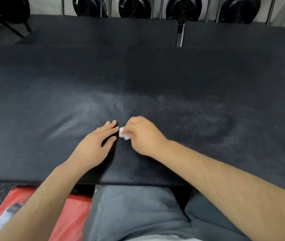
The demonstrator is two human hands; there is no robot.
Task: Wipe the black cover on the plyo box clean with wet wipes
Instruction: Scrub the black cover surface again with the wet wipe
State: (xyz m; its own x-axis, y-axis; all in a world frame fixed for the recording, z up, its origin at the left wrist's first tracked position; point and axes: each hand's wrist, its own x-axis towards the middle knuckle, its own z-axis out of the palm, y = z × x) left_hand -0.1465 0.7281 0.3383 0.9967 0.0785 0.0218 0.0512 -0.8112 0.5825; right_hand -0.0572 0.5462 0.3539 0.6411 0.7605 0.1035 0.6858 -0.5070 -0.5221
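The plyo box's black cover point(173, 80) fills most of the view, with a pale dusty smear left of centre and a darker, damp-looking patch to the right. My right hand point(142, 135) grips a small bunched white wet wipe point(123, 133) against the cover near its front middle. Just left of the wipe, my left hand point(97, 142) lies flat on the cover with straight fingers, fingertips almost touching the wipe.
A second black padded box point(242, 35) stands behind, with a narrow gap point(180, 35) between boxes. Black weight plates point(133, 6) hang on a rack along the back. A red object point(72, 216) lies on the speckled floor beside my grey trousers.
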